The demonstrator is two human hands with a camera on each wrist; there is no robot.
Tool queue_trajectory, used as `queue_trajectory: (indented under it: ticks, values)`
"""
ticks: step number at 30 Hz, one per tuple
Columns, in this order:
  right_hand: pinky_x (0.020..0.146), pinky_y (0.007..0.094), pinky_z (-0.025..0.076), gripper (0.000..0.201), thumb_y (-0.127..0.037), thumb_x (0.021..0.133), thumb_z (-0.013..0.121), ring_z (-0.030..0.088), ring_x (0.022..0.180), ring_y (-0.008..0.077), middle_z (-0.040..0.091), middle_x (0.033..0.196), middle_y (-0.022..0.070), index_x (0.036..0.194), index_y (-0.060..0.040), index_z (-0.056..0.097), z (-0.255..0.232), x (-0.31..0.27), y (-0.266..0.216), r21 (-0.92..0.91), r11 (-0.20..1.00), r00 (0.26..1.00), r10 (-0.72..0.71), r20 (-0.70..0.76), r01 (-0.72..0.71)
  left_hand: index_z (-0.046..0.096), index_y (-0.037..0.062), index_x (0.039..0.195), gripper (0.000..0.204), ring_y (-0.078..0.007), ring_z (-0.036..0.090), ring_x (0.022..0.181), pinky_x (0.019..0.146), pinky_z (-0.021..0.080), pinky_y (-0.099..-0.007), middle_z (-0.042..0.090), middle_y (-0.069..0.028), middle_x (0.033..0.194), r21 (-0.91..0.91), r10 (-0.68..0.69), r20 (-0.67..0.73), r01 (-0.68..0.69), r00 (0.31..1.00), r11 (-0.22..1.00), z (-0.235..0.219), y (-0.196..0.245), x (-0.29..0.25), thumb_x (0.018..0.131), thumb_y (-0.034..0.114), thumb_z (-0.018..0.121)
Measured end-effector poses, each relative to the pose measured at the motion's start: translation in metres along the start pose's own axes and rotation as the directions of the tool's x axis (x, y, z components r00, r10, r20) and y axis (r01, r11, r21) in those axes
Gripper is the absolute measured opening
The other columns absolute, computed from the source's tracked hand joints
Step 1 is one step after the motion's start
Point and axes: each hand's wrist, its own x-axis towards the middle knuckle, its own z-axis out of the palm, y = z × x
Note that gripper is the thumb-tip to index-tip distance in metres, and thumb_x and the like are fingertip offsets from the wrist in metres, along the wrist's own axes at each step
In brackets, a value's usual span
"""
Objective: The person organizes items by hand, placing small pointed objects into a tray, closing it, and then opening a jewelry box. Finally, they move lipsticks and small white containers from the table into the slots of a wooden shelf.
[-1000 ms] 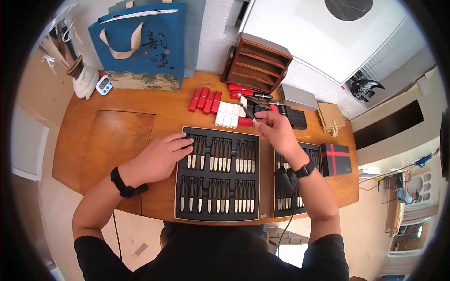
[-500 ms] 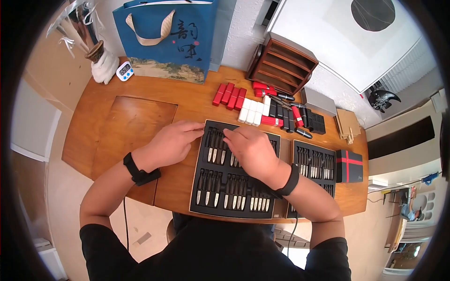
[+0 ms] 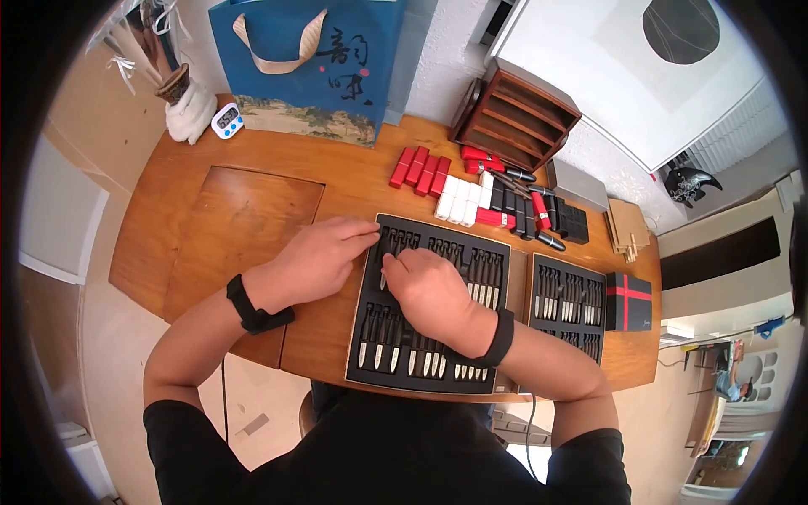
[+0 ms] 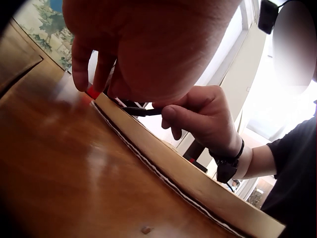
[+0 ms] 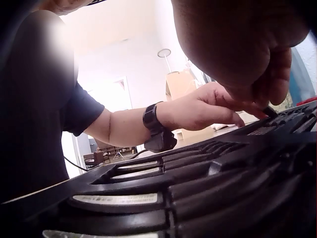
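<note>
Wide black tray [image 3: 421, 384] holds rows of slim dark sticks [image 3: 486, 278] with pale, pointed ends, shown close up in the right wrist view as printed pale tips [image 5: 119, 200]. My right hand [image 3: 433, 295] is over the tray's upper left compartment, its wrist crossing the right half. Thumb and fingers pinch one slim dark stick [image 4: 143, 111], seen from the side in the left wrist view. My left hand [image 3: 311, 261] rests with extended fingers at the tray's upper left corner. The right hand hides part of both rows.
A second tray [image 3: 526, 311] and a black box with red ribbon [image 3: 629, 303] lie to the right. Behind are red boxes [image 3: 417, 171], white boxes [image 3: 459, 202], black tubes, and a wooden shelf [image 3: 522, 118]. A blue bag [image 3: 295, 76] and timer [image 3: 227, 121] stand at the back left.
My right hand has come from the tubes behind the tray, carrying a slim dark stick, to the tray's upper left compartment. My left hand stays by the left corner. The head view has shifted.
</note>
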Motion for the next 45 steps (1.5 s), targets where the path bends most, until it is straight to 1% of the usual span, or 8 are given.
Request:
queue_trajectory:
  ticks: [13,18,21,25,27,33,38,45]
  values:
    - [0.073,0.0398,0.055,0.036,-0.023,0.088,0.073,0.063,0.084,0.0301,0.061,0.087,0.0144,0.108,0.0055,0.066,0.006,-0.007,-0.02,0.083,0.991,0.975,0.085,0.203,-0.103,0.07,0.0052,0.122,0.04,-0.0274,0.048,0.139,0.106,0.043,-0.0429,0.062,-0.0096,0.139,0.232,0.145,0.171,-0.182,0.975,0.956,-0.006,0.003,0.0,0.083,0.002,0.062]
    - [0.077,0.0368,0.053,0.038,-0.033,0.089,0.071,0.061,0.085,0.0275,0.062,0.089,0.0135,0.088,0.0046,0.072,0.002,-0.004,-0.023,0.023,0.999,0.946,-0.043,0.322,0.037,0.07,0.004,0.122,0.04,-0.0278,0.049,0.138,0.107,0.042,-0.0439,0.062,-0.01,0.138,0.246,0.158,0.188,-0.202,0.969,0.948,-0.002,0.002,0.002,0.083,0.003,0.061]
    - [0.078,0.0362,0.052,0.039,-0.035,0.09,0.07,0.06,0.083,0.0276,0.062,0.089,0.0129,0.076,0.002,0.071,0.004,-0.004,-0.025,0.008,0.998,0.963,-0.065,0.263,0.065,0.069,0.0031,0.121,0.04,-0.0285,0.051,0.135,0.107,0.042,-0.0449,0.063,-0.0105,0.136,0.252,0.159,0.202,-0.208,0.966,0.945,-0.003,0.006,0.003,0.082,0.003,0.061]
    - [0.076,0.04,0.053,0.03,-0.029,0.09,0.07,0.061,0.085,0.0306,0.062,0.087,0.0129,0.086,0.0007,0.071,-0.003,-0.005,-0.008,0.137,0.991,0.984,-0.033,0.173,0.009,0.07,0.0017,0.119,0.039,-0.0289,0.054,0.13,0.107,0.042,-0.0456,0.065,-0.0111,0.132,0.262,0.135,0.266,-0.206,0.955,0.943,-0.004,0.015,0.014,0.081,0.003,0.062]
    - [0.076,0.042,0.054,0.023,-0.024,0.09,0.071,0.063,0.086,0.0326,0.063,0.086,0.0142,0.088,-0.0002,0.07,-0.021,-0.003,0.013,0.197,0.979,0.984,0.016,0.179,-0.052,0.07,0.0013,0.118,0.039,-0.0289,0.054,0.13,0.107,0.042,-0.046,0.066,-0.0111,0.13,0.233,0.138,0.266,-0.203,0.954,0.951,-0.007,0.014,0.017,0.08,0.003,0.063]
    - [0.085,0.0443,0.056,0.008,-0.012,0.084,0.068,0.064,0.09,0.0348,0.065,0.096,0.015,0.083,-0.0035,0.07,-0.053,-0.025,0.135,-0.208,0.875,0.889,0.386,-0.245,-0.437,0.07,0.0008,0.115,0.038,-0.029,0.057,0.126,0.107,0.043,-0.0465,0.067,-0.0115,0.127,0.246,0.176,0.21,-0.226,0.962,0.943,-0.006,0.014,0.013,0.077,0.001,0.063]
    - [0.087,0.0454,0.057,0.013,-0.013,0.089,0.065,0.067,0.103,0.0372,0.07,0.096,0.017,0.096,-0.006,0.074,-0.057,-0.041,0.186,-0.282,0.73,0.778,0.617,-0.121,-0.622,0.071,0.0006,0.114,0.039,-0.0298,0.059,0.124,0.105,0.045,-0.0453,0.068,-0.0125,0.125,0.222,0.163,0.199,-0.206,0.966,0.953,-0.006,0.015,0.015,0.076,-0.001,0.064]
    - [0.083,0.0488,0.057,0.016,-0.015,0.087,0.067,0.069,0.092,0.038,0.072,0.096,0.0187,0.098,-0.0061,0.074,-0.049,-0.043,0.196,-0.312,0.702,0.751,0.657,-0.061,-0.64,0.071,0.0014,0.114,0.038,-0.0301,0.059,0.124,0.102,0.047,-0.044,0.068,-0.0115,0.124,0.193,0.169,0.193,-0.206,0.967,0.959,-0.006,0.014,0.016,0.077,-0.002,0.063]
